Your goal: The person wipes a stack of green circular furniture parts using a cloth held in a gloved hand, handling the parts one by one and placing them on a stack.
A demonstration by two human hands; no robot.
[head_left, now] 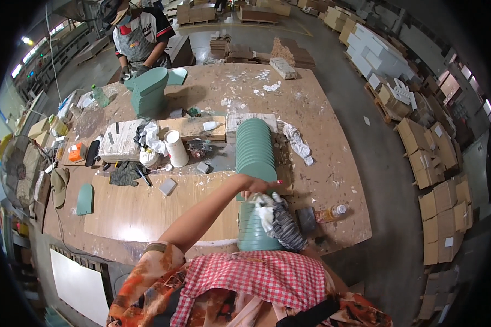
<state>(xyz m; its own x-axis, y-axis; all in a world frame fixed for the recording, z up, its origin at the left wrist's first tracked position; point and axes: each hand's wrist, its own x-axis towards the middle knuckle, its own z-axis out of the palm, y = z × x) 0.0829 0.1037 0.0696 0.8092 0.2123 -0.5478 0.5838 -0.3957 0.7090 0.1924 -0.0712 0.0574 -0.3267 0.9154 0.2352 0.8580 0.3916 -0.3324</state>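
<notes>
- Left hand (pixel 258 186), bare, red-nailed, at the near end of the pale green, round-ended panels (pixel 255 143) fanned in a row; at least one finger extended, but cannot tell whether pressing, pinching or merely hovering.
- Right hand (pixel 282 222), in a striped grey knit glove, just nearer than the row, bent over a lower green stack (pixel 251 238) with layered edges showing; something white at the fingers, cloth or glove coating, grip too blurred to tell.
- Right of the row, on the brown, paint-spattered counter (pixel 338 231): dark grey block (pixel 306 219) and clear bottle of amber liquid (pixel 329 214), white-capped.
- Left of the row: glossy wood-grain board (pixel 125 210) and upright white cylinder (pixel 175 150).
- Step in hand, judging by posture: probably wiping or rubbing the lower stack.
- Next move, likely calling for: light, even strokes along the edges, with the panels steadied against sliding.
</notes>
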